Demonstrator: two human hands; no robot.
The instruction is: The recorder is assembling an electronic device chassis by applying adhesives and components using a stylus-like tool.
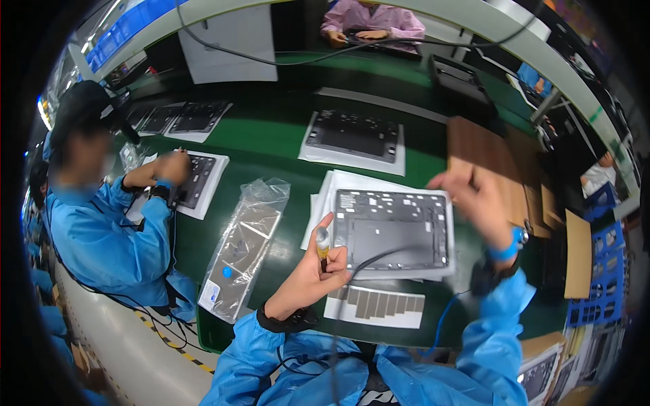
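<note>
My left hand [311, 276] is closed around a small upright cylinder [323, 241] with a grey top and a yellowish band; its exact kind I cannot make out. The index finger points up beside it, near the left edge of a dark flat tablet-like housing [393, 233] dotted with white pads. This housing lies on stacked white sheets [325, 211]. Over its upper right corner my right hand [481, 203] is raised and smeared by motion, so its fingers are unclear. Close to me lies a white card [406, 312] bearing a row of grey-brown rectangular strips.
A clear plastic bag [245, 247] of grey sheets lies to the left. Another dark housing [353, 135] rests farther back. Brown boards [484, 145] stand at the right. A co-worker in blue [108, 230] works on the left; a person in pink [372, 24] sits opposite.
</note>
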